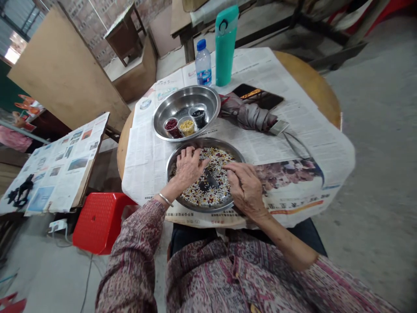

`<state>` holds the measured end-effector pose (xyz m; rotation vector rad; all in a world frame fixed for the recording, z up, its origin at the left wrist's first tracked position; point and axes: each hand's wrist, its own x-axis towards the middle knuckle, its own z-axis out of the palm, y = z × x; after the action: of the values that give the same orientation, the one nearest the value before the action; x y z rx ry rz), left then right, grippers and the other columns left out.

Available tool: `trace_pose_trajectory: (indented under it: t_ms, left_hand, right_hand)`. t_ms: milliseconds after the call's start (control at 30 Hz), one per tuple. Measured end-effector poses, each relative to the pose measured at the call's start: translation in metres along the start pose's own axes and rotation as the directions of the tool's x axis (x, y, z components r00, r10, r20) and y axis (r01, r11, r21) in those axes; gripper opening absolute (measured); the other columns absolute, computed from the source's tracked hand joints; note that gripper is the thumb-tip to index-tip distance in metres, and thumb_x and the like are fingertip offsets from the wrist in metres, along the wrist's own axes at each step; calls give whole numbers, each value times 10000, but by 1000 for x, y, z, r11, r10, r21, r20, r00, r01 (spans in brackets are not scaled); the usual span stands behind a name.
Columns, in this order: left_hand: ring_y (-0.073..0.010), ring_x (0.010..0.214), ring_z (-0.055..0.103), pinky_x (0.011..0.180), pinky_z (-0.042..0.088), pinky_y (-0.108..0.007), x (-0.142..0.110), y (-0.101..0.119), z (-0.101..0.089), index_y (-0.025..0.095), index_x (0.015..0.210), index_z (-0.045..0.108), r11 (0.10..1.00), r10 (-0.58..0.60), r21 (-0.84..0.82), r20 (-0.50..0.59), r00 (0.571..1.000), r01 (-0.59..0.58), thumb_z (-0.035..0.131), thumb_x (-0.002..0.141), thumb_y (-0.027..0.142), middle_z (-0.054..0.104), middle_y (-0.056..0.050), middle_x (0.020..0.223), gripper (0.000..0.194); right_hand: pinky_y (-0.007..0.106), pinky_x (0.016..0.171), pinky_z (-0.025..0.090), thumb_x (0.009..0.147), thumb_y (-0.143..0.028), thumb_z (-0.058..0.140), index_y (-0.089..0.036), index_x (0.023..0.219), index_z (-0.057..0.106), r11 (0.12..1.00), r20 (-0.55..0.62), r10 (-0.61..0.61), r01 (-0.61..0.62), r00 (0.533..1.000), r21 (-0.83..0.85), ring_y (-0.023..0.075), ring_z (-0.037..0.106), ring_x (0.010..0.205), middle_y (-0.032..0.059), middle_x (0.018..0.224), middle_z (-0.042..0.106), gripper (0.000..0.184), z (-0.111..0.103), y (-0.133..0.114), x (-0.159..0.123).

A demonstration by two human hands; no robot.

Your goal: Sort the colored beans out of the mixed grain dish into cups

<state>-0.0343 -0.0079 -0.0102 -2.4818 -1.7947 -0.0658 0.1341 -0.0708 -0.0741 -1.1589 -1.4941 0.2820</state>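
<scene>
A shallow steel plate with a spread of white grains mixed with red, yellow and dark beans lies in front of me. My left hand rests over the plate's left side, fingers stretched and apart on the grains. Over the right rim, my right hand has its fingers curled and thumb close to the forefinger; anything between the tips is too small to see. Behind the plate a steel basin holds three clear cups: red beans, yellow kernels and black beans.
On the newspaper-covered round table stand a water bottle and a teal flask. A folded grey umbrella and a phone lie right of the basin. A red stool is at the left.
</scene>
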Motion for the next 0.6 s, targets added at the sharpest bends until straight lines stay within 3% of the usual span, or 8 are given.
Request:
trace_pose_trajectory:
  t_ms: [133, 267, 333, 467, 600]
  left_hand:
    - [-321, 1273, 492, 1048, 452, -474, 11, 23, 0, 189, 1441, 470, 989, 112, -105, 71, 991, -104, 590, 954, 517, 508, -134, 1429, 600]
    - [-282, 1228, 533, 1038, 481, -435, 14, 38, 2, 212, 1283, 592, 919, 346, -240, 115, 931, -312, 633, 928, 375, 576, -98, 1324, 393]
    - [-247, 1168, 574, 1028, 499, -393, 12, 38, 2, 198, 1189, 625, 884, 414, -297, 137, 900, -362, 618, 928, 287, 624, -83, 1222, 275]
    - [-215, 1086, 613, 1015, 507, -365, -8, 20, -4, 199, 1058, 652, 888, 420, -282, 180, 889, -362, 556, 922, 143, 672, -55, 1086, 176]
    - [-230, 1078, 601, 996, 503, -402, -37, -10, -18, 205, 996, 665, 954, 289, -138, 190, 938, -266, 547, 911, 111, 663, -55, 1049, 173]
  right_hand:
    - [456, 986, 501, 1032, -290, 446, -210, 1094, 711, 1000, 0, 22, -22, 1000, 3, 256, 655, 1066, 105, 1089, 748, 284, 1, 1, -1]
    - [442, 976, 500, 1045, -318, 406, -215, 1104, 698, 999, -14, 43, -42, 999, 32, 249, 649, 1051, 102, 1091, 741, 315, 1, 1, -1]
    - [426, 951, 504, 1044, -328, 404, -226, 1075, 696, 998, -18, 53, -52, 998, 44, 242, 651, 1014, 89, 1057, 739, 310, 0, 0, 0]
    - [428, 936, 505, 1039, -343, 412, -238, 1057, 692, 997, -5, 70, -70, 998, 36, 243, 653, 988, 79, 1029, 739, 300, 0, -1, 0]
    - [445, 942, 502, 1028, -352, 433, -244, 1047, 700, 996, -2, 83, -83, 997, 23, 250, 657, 991, 75, 1019, 743, 289, 1, 0, 0]
